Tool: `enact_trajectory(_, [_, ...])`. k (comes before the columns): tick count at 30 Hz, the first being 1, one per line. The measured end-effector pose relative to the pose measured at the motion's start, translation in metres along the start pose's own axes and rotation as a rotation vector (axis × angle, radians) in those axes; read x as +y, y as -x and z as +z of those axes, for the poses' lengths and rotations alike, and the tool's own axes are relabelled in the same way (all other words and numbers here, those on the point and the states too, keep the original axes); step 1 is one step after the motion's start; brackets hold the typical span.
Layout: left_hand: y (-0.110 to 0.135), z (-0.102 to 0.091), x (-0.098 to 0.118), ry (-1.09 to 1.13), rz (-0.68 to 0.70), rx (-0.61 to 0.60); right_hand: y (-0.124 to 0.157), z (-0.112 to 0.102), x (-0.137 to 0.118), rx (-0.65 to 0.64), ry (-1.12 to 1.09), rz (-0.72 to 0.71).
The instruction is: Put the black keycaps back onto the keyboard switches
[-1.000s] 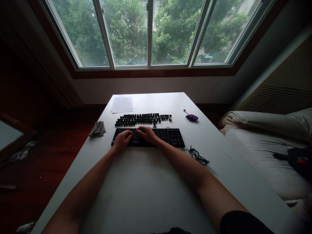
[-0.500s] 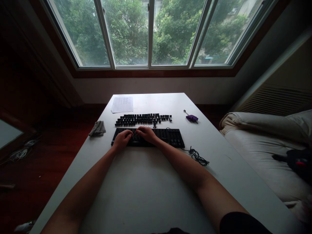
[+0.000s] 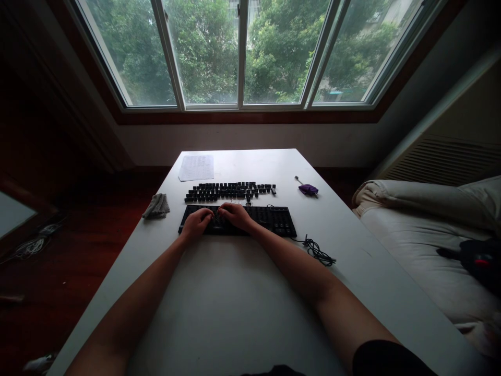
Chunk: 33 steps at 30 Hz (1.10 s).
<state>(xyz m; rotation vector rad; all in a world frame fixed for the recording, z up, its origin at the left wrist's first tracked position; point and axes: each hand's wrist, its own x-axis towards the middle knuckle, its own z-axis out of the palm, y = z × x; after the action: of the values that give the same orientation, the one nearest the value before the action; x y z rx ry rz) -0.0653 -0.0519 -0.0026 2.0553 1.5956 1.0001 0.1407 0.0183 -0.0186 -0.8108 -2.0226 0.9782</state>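
A black keyboard (image 3: 274, 219) lies on the white table, and both hands are over its left half. My left hand (image 3: 197, 223) rests at the keyboard's left end with fingers curled together. Just to its right, my right hand (image 3: 235, 215) bends its fingers down toward the keys in a pinch. Whatever the fingertips hold is too small and dark to make out. Behind the keyboard, loose black keycaps (image 3: 219, 192) stand in rows. The keyboard's cable (image 3: 317, 251) lies bundled at its right.
A grey cloth (image 3: 156, 207) lies at the table's left edge. A printed paper sheet (image 3: 196, 168) is at the back left. To the right lies a purple object with a thin stick (image 3: 308, 190). A light-covered sofa (image 3: 410, 240) stands beyond the table's right edge.
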Motion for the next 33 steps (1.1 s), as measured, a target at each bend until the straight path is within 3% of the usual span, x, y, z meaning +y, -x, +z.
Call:
enact_trajectory(14, [0.0037, 0.0023, 0.0045, -0.170, 0.106, -0.037, 0.0004, -0.0017, -0.0038, -0.009, 0.006, -0.017])
enact_trajectory(33, [0.0037, 0.0033, 0.0020, -0.212, 0.125, -0.042, -0.0003, -0.0006, -0.0011, -0.007, 0.027, -0.017])
